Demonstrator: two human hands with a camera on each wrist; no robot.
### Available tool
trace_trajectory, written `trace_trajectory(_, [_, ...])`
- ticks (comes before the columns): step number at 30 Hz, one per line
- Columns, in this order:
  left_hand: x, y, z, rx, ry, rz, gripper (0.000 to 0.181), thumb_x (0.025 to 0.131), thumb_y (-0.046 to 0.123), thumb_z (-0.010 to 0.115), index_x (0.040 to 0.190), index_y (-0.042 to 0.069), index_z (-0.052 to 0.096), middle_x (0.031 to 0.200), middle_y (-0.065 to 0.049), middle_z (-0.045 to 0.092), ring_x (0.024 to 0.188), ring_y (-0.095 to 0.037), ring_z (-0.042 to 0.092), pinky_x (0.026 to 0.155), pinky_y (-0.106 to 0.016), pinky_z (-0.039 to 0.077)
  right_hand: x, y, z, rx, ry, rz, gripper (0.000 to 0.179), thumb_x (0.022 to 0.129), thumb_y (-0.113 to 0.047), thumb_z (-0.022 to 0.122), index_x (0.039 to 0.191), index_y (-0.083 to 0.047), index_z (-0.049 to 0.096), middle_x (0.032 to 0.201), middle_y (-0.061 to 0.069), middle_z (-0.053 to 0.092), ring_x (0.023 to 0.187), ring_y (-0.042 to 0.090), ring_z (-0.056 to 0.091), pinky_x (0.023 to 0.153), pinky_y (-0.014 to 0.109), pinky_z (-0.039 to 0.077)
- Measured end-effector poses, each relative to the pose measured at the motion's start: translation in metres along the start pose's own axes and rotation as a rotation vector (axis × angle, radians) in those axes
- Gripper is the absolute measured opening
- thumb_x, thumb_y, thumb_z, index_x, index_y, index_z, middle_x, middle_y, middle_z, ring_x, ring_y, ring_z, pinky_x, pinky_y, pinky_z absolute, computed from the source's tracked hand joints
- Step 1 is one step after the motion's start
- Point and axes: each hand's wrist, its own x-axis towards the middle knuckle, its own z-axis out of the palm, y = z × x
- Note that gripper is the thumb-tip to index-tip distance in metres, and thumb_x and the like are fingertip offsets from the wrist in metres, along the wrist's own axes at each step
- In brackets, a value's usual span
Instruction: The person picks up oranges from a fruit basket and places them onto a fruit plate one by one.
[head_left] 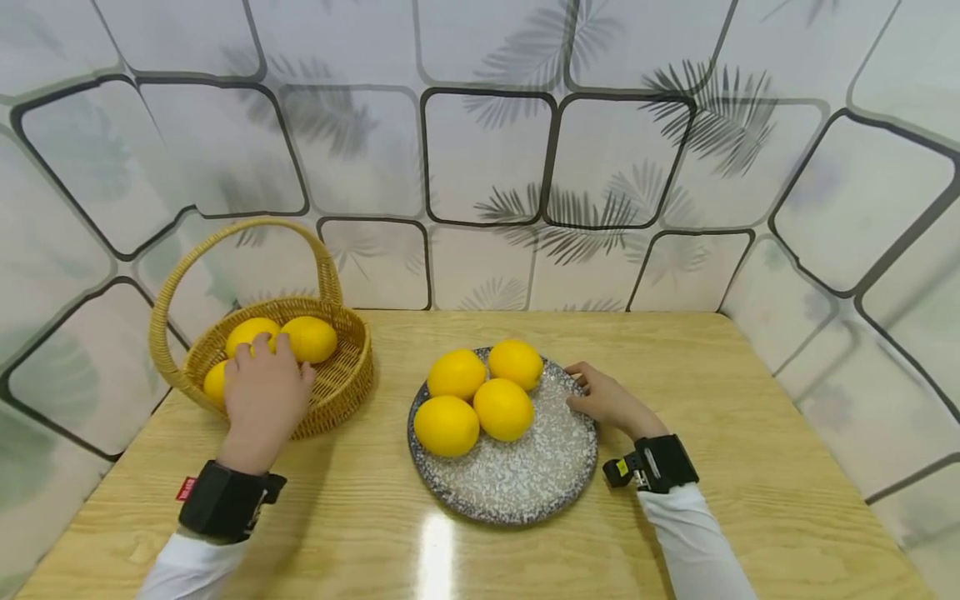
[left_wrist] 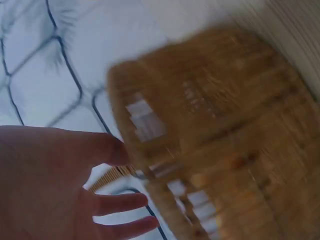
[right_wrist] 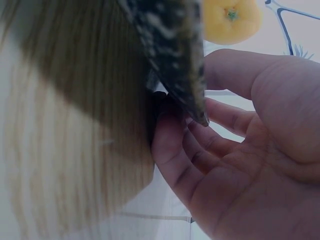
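In the head view, a round speckled grey plate (head_left: pixel 525 475) with a dark rim lies on the table, bearing several yellow lemons (head_left: pixel 504 409) on its left half. My right hand (head_left: pixel 611 403) holds the plate's right edge; in the right wrist view the thumb is above the rim (right_wrist: pixel 172 55) and the fingers curl beneath it. My left hand (head_left: pixel 266 392) is over the wicker basket (head_left: pixel 352 367), its fingertips near a lemon (head_left: pixel 251 333) inside. Another lemon (head_left: pixel 310 339) lies to the right and one (head_left: pixel 215 382) is partly hidden by the hand. The left wrist view shows spread fingers by the blurred basket.
The basket's tall arched handle (head_left: pixel 247 223) rises above its left and back sides. The wooden table (head_left: pixel 712 358) meets a patterned curtain-like backdrop (head_left: pixel 487 158) behind and on both sides. Both wrists carry black straps with small cameras.
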Motion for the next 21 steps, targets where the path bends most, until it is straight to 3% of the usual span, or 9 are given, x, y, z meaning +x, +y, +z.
trace_trajectory(5, [0.002, -0.028, 0.003, 0.049, -0.178, -0.079, 0.053, 0.089, 0.023, 0.061, 0.109, -0.025, 0.049, 0.104, -0.052, 0.050, 0.093, -0.070, 0.045, 0.076, -0.072, 0.043, 0.000, 0.002, 0.000, -0.009, -0.002, 0.009, 0.055, 0.094, -0.016, 0.056, 0.144, -0.001, 0.038, 0.134, 0.034, 0.049, 0.117, 0.042, 0.051, 0.095, 0.058, 0.048])
trace_trajectory(12, [0.011, -0.040, 0.008, 0.026, -0.357, -0.112, 0.064, 0.091, 0.024, 0.060, 0.124, -0.027, 0.040, 0.114, -0.061, 0.040, 0.095, -0.080, 0.037, 0.078, -0.079, 0.041, 0.000, 0.001, 0.002, -0.003, 0.002, 0.011, 0.055, 0.093, -0.016, 0.056, 0.143, -0.001, 0.039, 0.133, 0.034, 0.049, 0.116, 0.042, 0.051, 0.095, 0.058, 0.047])
trace_trajectory(17, [0.012, -0.044, 0.012, 0.037, -0.405, -0.140, 0.065, 0.091, 0.016, 0.058, 0.133, -0.028, 0.034, 0.125, -0.065, 0.029, 0.099, -0.084, 0.029, 0.085, -0.083, 0.036, 0.000, 0.001, 0.003, -0.005, 0.001, 0.012, 0.055, 0.093, -0.015, 0.056, 0.143, -0.001, 0.039, 0.133, 0.033, 0.050, 0.116, 0.042, 0.052, 0.095, 0.057, 0.048])
trace_trajectory(21, [0.012, -0.045, 0.017, 0.056, -0.389, -0.131, 0.067, 0.089, 0.017, 0.061, 0.135, -0.024, 0.036, 0.119, -0.064, 0.035, 0.097, -0.079, 0.035, 0.085, -0.080, 0.036, 0.000, 0.000, 0.001, -0.007, 0.005, 0.013, 0.056, 0.093, -0.016, 0.056, 0.144, -0.002, 0.038, 0.133, 0.033, 0.049, 0.116, 0.042, 0.051, 0.095, 0.057, 0.048])
